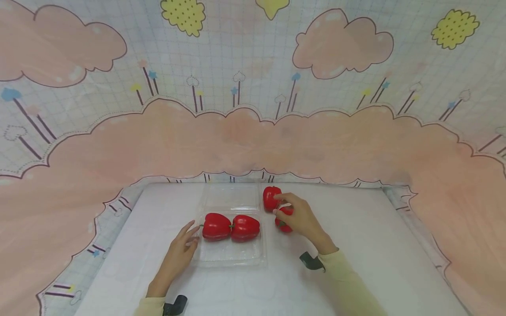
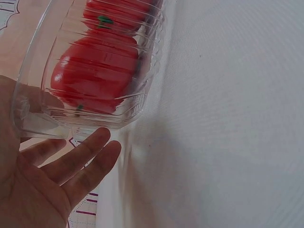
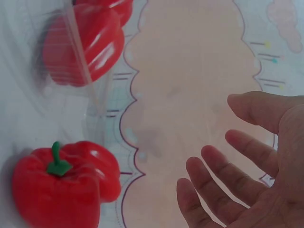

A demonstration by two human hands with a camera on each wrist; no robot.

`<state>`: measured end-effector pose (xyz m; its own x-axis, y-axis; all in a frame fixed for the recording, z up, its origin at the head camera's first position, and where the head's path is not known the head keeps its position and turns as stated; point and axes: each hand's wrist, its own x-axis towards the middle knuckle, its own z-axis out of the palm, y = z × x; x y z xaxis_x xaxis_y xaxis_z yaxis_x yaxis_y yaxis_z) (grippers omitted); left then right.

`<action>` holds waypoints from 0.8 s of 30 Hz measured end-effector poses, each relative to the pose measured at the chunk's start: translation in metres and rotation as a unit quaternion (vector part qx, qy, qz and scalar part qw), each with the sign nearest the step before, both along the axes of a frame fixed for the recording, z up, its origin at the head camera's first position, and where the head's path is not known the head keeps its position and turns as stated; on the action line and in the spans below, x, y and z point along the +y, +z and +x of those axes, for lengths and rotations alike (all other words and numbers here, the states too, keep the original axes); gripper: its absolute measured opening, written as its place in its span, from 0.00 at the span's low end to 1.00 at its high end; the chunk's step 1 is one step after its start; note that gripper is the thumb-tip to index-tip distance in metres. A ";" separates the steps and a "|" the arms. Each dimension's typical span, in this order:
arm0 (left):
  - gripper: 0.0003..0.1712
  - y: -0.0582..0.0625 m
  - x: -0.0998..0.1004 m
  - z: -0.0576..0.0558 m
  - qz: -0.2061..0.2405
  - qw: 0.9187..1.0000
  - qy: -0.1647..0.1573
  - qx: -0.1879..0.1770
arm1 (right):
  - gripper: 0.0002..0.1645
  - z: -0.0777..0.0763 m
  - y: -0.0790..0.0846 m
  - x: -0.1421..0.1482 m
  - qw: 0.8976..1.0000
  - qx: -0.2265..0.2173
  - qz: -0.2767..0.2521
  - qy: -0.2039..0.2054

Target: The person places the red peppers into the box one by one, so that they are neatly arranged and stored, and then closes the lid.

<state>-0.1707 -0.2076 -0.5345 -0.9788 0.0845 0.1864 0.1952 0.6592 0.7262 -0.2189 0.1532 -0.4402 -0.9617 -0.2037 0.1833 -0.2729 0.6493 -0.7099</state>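
A clear plastic container [image 1: 231, 254] lies with its lid folded back behind it, and two red bell peppers [image 1: 246, 228] sit side by side inside. At the container's left end is my left hand [image 1: 177, 255], its fingers extended beside the wall; the left wrist view shows the fingertips [image 2: 112, 149] right at the container's end. To the right of the container, two more red bell peppers [image 1: 271, 198] lie on the table, one behind the other. Over them hovers my right hand [image 1: 301, 217], and in the right wrist view its spread fingers [image 3: 216, 190] hold nothing.
The white table [image 1: 375, 245] extends to both sides of the container. Behind it hangs a cloth [image 1: 253, 145] printed with clouds. Dark straps [image 1: 311, 262] show near both wrists.
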 end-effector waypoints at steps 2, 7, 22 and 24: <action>0.26 0.000 0.000 0.000 0.003 1.000 -0.001 0.002 | 0.27 -0.001 -0.002 0.005 1.000 -0.006 -0.006 -0.001; 0.26 0.001 0.000 0.001 0.003 1.000 -0.003 0.005 | 0.29 -0.003 -0.007 0.015 1.000 -0.028 -0.006 -0.013; 0.26 0.003 0.002 0.000 -0.005 1.000 0.003 -0.001 | 0.33 -0.009 -0.028 0.029 0.998 -0.050 0.029 -0.028; 0.26 0.003 0.002 0.001 -0.005 1.000 0.004 -0.004 | 0.35 -0.009 -0.029 0.030 0.997 -0.057 0.037 -0.027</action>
<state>-0.1702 -0.2059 -0.5313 -0.9810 0.0778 0.1775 0.1834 0.6682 0.7210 -0.2280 0.1829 -0.4697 -0.9852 -0.1608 0.0595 -0.1575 0.7120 -0.6843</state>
